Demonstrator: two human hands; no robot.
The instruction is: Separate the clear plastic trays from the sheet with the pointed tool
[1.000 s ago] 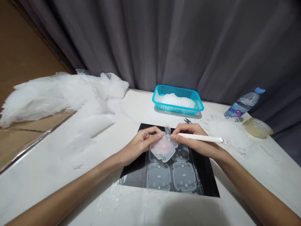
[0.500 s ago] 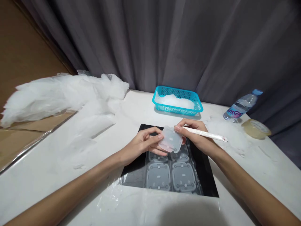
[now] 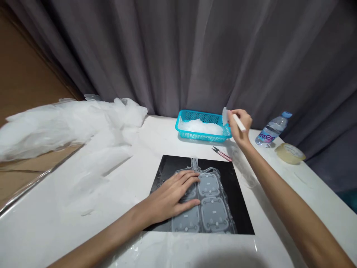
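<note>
My left hand (image 3: 174,191) lies palm down, fingers stretched out, on a clear moulded sheet of rounded-square pieces (image 3: 214,214). That sheet rests on a black mat (image 3: 242,208). Over the right end of a blue plastic basket (image 3: 205,138), my right hand (image 3: 242,124) is closed on a white pen-like stick (image 3: 238,122). Its fingertips also pinch a thin translucent rounded-square piece (image 3: 224,115), seen nearly edge-on. White translucent pieces (image 3: 199,127) are heaped in the basket. Thread snips (image 3: 222,153) with pink handles lie between the mat and the basket.
A large pile of white translucent sheeting (image 3: 72,121) spreads over the table's left side and onto cardboard (image 3: 33,169). At the right stand a water bottle (image 3: 273,129) and a roll of tape (image 3: 290,153). A grey curtain (image 3: 167,52) hangs behind the table.
My right hand has moved up to the basket with the translucent piece and the stick. My left hand has let go of the piece and come down flat on the moulded sheet. The snips are uncovered.
</note>
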